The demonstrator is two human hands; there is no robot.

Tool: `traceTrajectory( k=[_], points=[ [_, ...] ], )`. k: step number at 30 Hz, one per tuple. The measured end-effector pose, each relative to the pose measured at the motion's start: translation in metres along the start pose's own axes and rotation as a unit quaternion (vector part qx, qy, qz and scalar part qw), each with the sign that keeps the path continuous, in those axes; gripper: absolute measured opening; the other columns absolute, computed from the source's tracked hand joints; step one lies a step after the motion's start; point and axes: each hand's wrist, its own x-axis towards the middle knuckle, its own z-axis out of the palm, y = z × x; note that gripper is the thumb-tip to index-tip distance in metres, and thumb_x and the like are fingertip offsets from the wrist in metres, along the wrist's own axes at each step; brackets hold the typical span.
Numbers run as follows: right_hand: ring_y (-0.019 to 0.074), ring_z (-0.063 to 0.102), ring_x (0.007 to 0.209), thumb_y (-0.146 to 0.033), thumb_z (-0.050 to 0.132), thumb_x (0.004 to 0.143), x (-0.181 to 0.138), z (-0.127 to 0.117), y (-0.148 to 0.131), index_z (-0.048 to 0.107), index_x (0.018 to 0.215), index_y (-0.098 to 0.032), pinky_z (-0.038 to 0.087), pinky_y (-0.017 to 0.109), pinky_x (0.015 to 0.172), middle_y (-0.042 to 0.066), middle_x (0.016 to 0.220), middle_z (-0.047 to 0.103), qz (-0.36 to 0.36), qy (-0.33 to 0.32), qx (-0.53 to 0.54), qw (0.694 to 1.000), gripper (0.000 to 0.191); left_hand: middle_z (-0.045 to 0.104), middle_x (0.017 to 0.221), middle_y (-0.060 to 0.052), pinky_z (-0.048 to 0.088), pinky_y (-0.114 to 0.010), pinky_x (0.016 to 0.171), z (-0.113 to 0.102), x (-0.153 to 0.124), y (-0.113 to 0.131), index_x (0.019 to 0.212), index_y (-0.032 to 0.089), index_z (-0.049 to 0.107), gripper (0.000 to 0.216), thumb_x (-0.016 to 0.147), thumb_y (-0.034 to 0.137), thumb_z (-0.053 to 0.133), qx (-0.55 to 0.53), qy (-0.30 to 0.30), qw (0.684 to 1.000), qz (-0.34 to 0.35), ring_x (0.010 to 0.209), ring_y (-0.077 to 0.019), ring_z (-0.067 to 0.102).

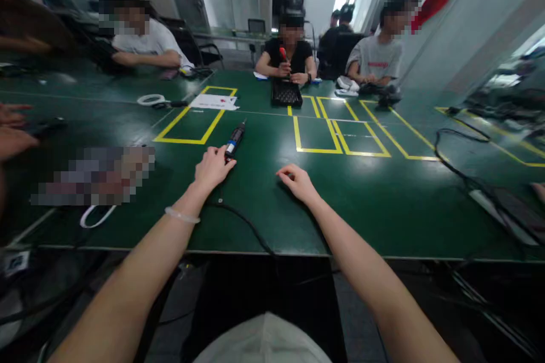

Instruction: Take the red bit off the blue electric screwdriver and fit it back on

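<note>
My left hand (213,169) rests on the green table, its thumb and fingers closed around the rear end of an electric screwdriver (235,139). The tool is dark with a blue and white band, and its thin bit points away from me to the upper right. From under that hand a black cord (247,220) runs toward the table's front edge. Some way to the right, my right hand (298,181) lies on the tabletop with its fingers curled in and nothing visible in them.
Yellow tape rectangles (317,150) mark the green table (264,210). A white paper (213,102) lies beyond the screwdriver. Across the table, a person works over a black tray (286,94). Black cables (457,167) and a white cable loop (97,218) lie at the sides.
</note>
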Motion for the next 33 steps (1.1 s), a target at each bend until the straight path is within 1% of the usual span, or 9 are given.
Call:
traceTrajectory(
  k=[6,10,14,18,21,23,26,30,33],
  points=[
    [0.0159,0.062,0.082,-0.025,0.058,0.091,-0.001,0.000,-0.002,0.072,0.090,-0.019,0.047,0.027,0.074,0.005,0.091,0.069,0.004,-0.005,0.001,1.000,0.016,0.052,0.135,-0.019,0.051,-0.051,0.091,-0.008,0.006,-0.029,0.147,0.025,0.043,0.062,0.094,0.055,0.043,0.019,0.026,0.998,-0.051,0.120,-0.0383,0.055],
    [0.0160,0.062,0.081,-0.025,0.058,0.091,-0.002,-0.001,-0.004,0.072,0.090,-0.019,0.047,0.027,0.073,0.005,0.091,0.068,0.006,-0.010,0.004,1.000,0.016,0.054,0.133,-0.020,0.050,-0.048,0.091,-0.006,0.002,-0.028,0.140,0.018,0.048,0.053,0.094,0.046,0.044,0.038,0.072,0.996,-0.047,0.119,-0.0368,0.054],
    [0.0158,0.061,0.081,-0.025,0.058,0.091,-0.002,-0.001,-0.006,0.072,0.090,-0.019,0.046,0.027,0.073,0.004,0.091,0.068,0.008,-0.015,0.004,1.000,0.015,0.056,0.130,-0.020,0.051,-0.046,0.089,-0.005,0.000,-0.023,0.130,0.015,0.053,0.046,0.091,0.039,0.049,0.054,0.063,0.996,-0.036,0.116,-0.0350,0.056],
    [0.0156,0.061,0.080,-0.024,0.058,0.091,-0.001,0.000,-0.006,0.072,0.090,-0.019,0.046,0.027,0.073,0.004,0.090,0.068,0.007,-0.016,0.000,1.000,0.015,0.059,0.126,-0.020,0.051,-0.046,0.090,-0.007,0.002,-0.025,0.125,0.014,0.058,0.042,0.093,0.038,0.045,0.047,0.076,0.995,-0.047,0.115,-0.0348,0.056],
    [0.0158,0.060,0.080,-0.024,0.058,0.091,-0.001,0.000,-0.006,0.072,0.090,-0.019,0.045,0.028,0.073,0.004,0.090,0.068,0.004,-0.018,-0.001,1.000,0.015,0.058,0.131,-0.021,0.046,-0.046,0.097,-0.009,0.001,-0.020,0.123,0.014,0.060,0.040,0.095,0.036,0.043,0.026,0.123,0.992,-0.004,0.123,-0.0348,0.053],
    [0.0162,0.061,0.081,-0.025,0.057,0.091,-0.001,0.001,-0.006,0.072,0.090,-0.019,0.045,0.028,0.073,0.004,0.091,0.068,0.006,-0.019,0.006,1.000,0.016,0.063,0.126,-0.018,0.046,-0.045,0.097,-0.008,-0.001,-0.008,0.119,0.016,0.062,0.037,0.095,0.037,0.043,-0.027,0.127,0.991,0.043,0.118,-0.0325,0.056],
    [0.0166,0.062,0.082,-0.028,0.058,0.090,-0.001,0.001,-0.006,0.071,0.092,-0.019,0.047,0.029,0.075,0.004,0.092,0.070,0.018,-0.016,0.032,0.999,0.016,0.069,0.101,-0.009,0.048,-0.037,0.088,-0.002,-0.005,0.021,0.116,0.019,0.064,0.036,0.096,0.042,0.045,-0.205,0.027,0.970,0.129,0.095,-0.0236,0.064],
    [0.0161,0.062,0.081,-0.032,0.062,0.088,0.000,0.002,-0.007,0.068,0.106,-0.019,0.047,0.029,0.072,0.003,0.091,0.070,0.032,-0.014,0.097,0.995,0.023,0.064,0.090,-0.006,0.049,-0.031,0.076,0.013,-0.013,0.059,0.134,0.011,0.057,0.053,0.094,0.045,0.047,-0.444,-0.171,0.855,0.206,0.077,-0.0156,0.060],
    [0.0160,0.063,0.082,-0.034,0.065,0.086,0.000,0.002,-0.009,0.065,0.110,-0.020,0.048,0.028,0.071,0.003,0.094,0.069,0.027,-0.030,0.147,0.988,0.028,0.060,0.079,-0.001,0.046,-0.030,0.072,0.021,-0.020,0.069,0.150,0.008,0.041,0.071,0.092,0.048,0.054,-0.510,-0.251,0.793,0.218,0.073,-0.0143,0.056]
  ],
)
